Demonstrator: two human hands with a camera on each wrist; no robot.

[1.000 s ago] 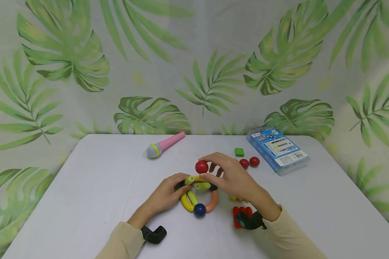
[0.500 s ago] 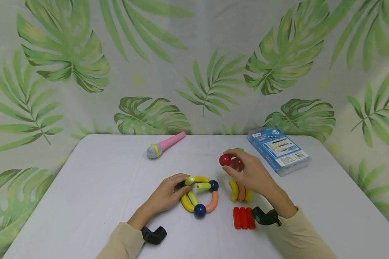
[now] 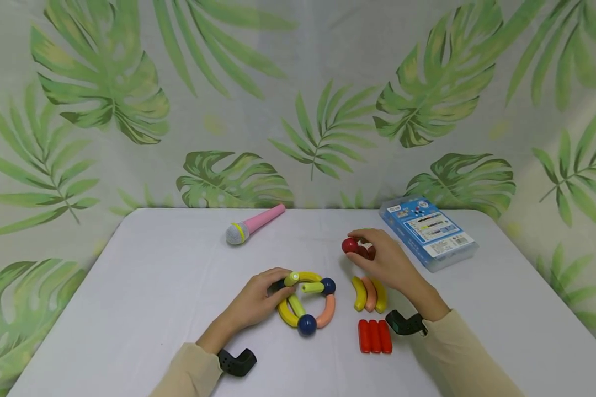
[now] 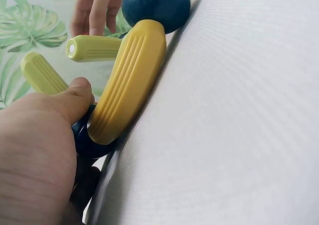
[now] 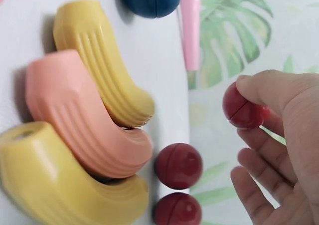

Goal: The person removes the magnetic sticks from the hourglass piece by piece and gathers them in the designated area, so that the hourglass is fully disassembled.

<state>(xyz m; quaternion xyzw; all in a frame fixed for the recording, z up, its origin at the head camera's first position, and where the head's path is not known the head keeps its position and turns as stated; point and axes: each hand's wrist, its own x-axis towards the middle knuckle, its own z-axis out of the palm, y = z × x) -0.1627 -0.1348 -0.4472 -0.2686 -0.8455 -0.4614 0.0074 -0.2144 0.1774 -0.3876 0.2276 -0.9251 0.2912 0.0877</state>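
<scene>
My left hand [image 3: 258, 295] grips the blue ball [image 4: 82, 141] at the left corner of a ring of magnetic building pieces. The ring has curved yellow sticks [image 4: 132, 80], a curved orange stick [image 3: 326, 310] and more blue balls [image 3: 307, 325]. Short light-green sticks [image 4: 94, 49] rise from the balls, one beside my left thumb. Between thumb and fingertips my right hand [image 3: 384, 264] pinches a red ball [image 5: 241, 108], held above the table right of the ring. Two other red balls [image 5: 178, 166] lie below it, mostly covered by that hand in the head view.
Three curved sticks [image 3: 370, 294], two yellow and one orange, lie right of the ring. Nearer are three straight red sticks [image 3: 374, 336]. A pink toy microphone [image 3: 255, 224] lies toward the back, and a blue-labelled plastic box [image 3: 429, 231] lies at back right.
My right hand has carried the red ball rightward, away from over the ring, bringing the curved sticks and red sticks into full sight. My left hand stays on the ring.
</scene>
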